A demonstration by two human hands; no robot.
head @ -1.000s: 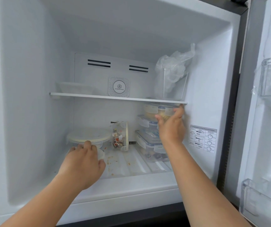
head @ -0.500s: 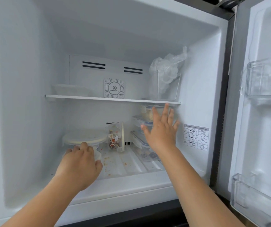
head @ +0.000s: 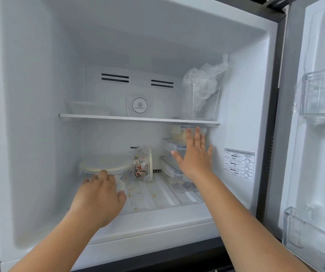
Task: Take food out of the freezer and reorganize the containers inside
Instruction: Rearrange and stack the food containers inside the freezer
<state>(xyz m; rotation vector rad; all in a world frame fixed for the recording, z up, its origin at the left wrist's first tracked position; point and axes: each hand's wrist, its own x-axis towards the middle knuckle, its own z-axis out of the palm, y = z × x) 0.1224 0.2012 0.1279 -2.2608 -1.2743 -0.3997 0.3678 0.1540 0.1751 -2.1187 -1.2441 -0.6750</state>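
My left hand gripped a small round tub on the freezer floor, below the lidded bowl. My right hand was spread flat before the stacked containers.

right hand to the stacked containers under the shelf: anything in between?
Nothing visible. The right hand is spread open right in front of the stack of three lidded containers on the right of the freezer floor; whether it touches them cannot be told.
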